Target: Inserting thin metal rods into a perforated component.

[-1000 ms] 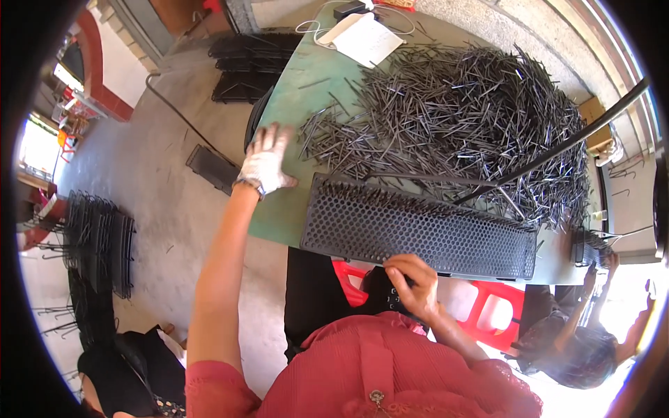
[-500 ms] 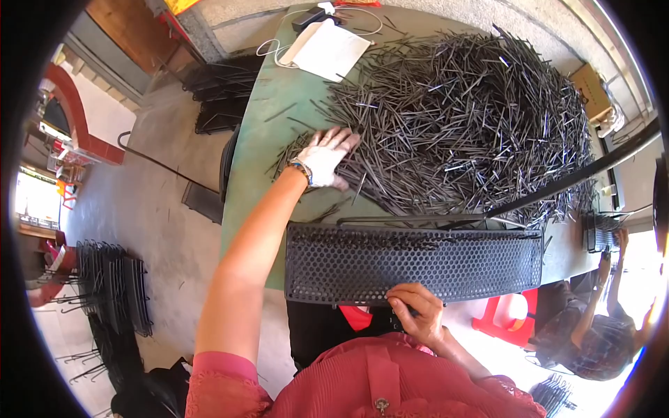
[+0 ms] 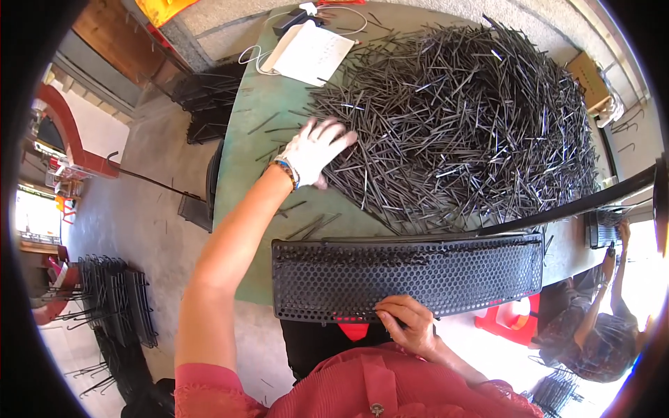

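Note:
My left hand [image 3: 315, 150], in a whitish glove with beads at the wrist, lies palm down at the left edge of a large heap of thin black strips [image 3: 453, 125]. Its fingers are spread, and I see nothing held in them. A long black perforated panel [image 3: 334, 275] sits at the table's near edge, tilted toward me. Dark strips fill several holes along its far side. With bare fingers and thumb, my right hand [image 3: 408, 324] grips the panel's near rim, right of its middle.
The green table [image 3: 251, 202] carries a white pouch [image 3: 317, 52] with a cable at the back left. A black bar [image 3: 578, 202] crosses at right. Racks of hooked black panels [image 3: 115, 299] stand on the left floor. At far right, another person's hands [image 3: 622, 233] work at a similar panel.
My left hand has lifted slightly and its fingers have spread. The view has shifted, so the panel appears a little lower. My right hand keeps its hold on the rim.

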Action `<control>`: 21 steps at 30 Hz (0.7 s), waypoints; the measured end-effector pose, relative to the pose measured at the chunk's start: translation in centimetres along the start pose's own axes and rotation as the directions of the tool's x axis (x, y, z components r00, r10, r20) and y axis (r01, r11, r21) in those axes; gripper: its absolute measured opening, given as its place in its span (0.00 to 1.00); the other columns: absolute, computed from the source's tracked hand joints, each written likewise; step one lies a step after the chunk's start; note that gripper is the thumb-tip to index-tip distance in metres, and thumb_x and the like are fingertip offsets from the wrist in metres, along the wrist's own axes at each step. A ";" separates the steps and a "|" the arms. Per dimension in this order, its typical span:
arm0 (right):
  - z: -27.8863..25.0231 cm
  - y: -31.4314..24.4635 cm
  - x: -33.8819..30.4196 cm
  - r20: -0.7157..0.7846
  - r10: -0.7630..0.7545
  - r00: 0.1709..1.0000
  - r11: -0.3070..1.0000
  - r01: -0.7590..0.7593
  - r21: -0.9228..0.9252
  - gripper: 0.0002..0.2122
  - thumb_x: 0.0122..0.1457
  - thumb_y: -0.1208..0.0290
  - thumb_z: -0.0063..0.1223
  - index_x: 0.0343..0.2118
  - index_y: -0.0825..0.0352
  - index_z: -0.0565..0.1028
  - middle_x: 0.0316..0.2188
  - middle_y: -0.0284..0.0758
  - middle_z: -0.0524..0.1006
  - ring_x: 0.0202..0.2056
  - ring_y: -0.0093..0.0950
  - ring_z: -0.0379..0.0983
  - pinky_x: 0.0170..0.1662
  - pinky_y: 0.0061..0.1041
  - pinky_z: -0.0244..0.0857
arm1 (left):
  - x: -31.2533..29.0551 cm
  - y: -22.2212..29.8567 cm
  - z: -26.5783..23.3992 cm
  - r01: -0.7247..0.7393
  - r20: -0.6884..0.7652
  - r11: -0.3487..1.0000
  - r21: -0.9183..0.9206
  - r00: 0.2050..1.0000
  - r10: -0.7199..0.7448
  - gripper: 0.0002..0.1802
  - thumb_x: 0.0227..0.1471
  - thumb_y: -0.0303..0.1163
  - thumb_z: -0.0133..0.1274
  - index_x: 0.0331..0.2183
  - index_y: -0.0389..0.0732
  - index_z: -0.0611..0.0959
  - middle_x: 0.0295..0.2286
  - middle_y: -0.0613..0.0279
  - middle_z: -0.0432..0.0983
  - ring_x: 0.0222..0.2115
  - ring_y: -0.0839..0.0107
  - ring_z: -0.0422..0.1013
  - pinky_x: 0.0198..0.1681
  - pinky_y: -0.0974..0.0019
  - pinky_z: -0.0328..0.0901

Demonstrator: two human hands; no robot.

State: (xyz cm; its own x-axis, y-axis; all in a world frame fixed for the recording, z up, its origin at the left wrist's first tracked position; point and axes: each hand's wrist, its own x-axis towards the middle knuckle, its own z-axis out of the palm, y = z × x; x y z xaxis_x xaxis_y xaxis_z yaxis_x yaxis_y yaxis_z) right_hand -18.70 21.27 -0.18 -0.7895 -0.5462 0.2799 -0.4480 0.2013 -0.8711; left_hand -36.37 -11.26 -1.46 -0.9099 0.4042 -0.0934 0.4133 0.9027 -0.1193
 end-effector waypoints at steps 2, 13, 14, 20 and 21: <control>0.2 0.0 0.0 0.012 0.012 1.000 1.000 -0.012 0.000 0.05 0.51 0.81 0.60 0.32 0.69 0.80 0.32 0.39 0.79 0.32 0.32 0.78 0.35 0.25 0.73 | 1.7 -0.1 -0.7 -0.118 -0.001 0.986 0.115 0.993 0.119 0.69 0.19 0.49 0.74 0.62 0.46 0.55 0.59 0.57 0.55 0.62 0.57 0.49 0.64 0.45 0.45; 0.4 -0.1 0.5 0.014 -0.003 1.000 0.999 0.003 -0.034 0.06 0.49 0.81 0.61 0.31 0.70 0.79 0.31 0.38 0.78 0.29 0.32 0.77 0.31 0.25 0.72 | 6.6 0.2 -0.1 -0.049 0.173 0.997 -0.066 0.983 0.060 0.58 0.25 0.36 0.71 0.59 0.53 0.59 0.51 0.53 0.62 0.56 0.53 0.59 0.61 0.51 0.54; 0.5 -0.1 0.5 0.011 -0.005 1.000 1.000 0.005 -0.028 0.06 0.49 0.81 0.61 0.31 0.70 0.79 0.31 0.38 0.78 0.29 0.32 0.77 0.31 0.25 0.72 | 5.4 0.7 -0.4 -0.007 0.187 0.989 -0.149 0.982 0.035 0.56 0.27 0.35 0.71 0.59 0.55 0.60 0.51 0.54 0.62 0.56 0.53 0.60 0.60 0.52 0.57; 0.7 0.3 0.3 0.006 -0.039 0.999 0.999 0.039 -0.021 0.06 0.49 0.82 0.61 0.31 0.71 0.78 0.31 0.39 0.78 0.29 0.33 0.77 0.31 0.26 0.72 | -0.1 3.4 -1.7 0.046 0.351 0.987 -0.154 0.936 0.011 0.49 0.31 0.41 0.71 0.56 0.57 0.66 0.48 0.58 0.65 0.54 0.57 0.62 0.57 0.49 0.57; 0.7 0.3 0.3 -0.001 -0.063 0.998 0.997 0.063 -0.033 0.06 0.48 0.82 0.61 0.31 0.71 0.78 0.31 0.39 0.78 0.30 0.33 0.77 0.32 0.26 0.72 | -0.8 4.0 -1.5 0.077 0.319 0.990 -0.120 0.947 -0.035 0.50 0.30 0.40 0.71 0.57 0.57 0.65 0.51 0.57 0.63 0.56 0.56 0.59 0.59 0.47 0.54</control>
State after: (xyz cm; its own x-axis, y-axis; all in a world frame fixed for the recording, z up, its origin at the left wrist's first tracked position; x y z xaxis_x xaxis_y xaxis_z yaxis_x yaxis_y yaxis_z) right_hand -18.79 20.67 -0.67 -0.7601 -0.5569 0.3348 -0.5105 0.1929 -0.8380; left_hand -34.02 -7.81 -0.38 -0.8647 0.3043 -0.3996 0.3349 0.9422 -0.0071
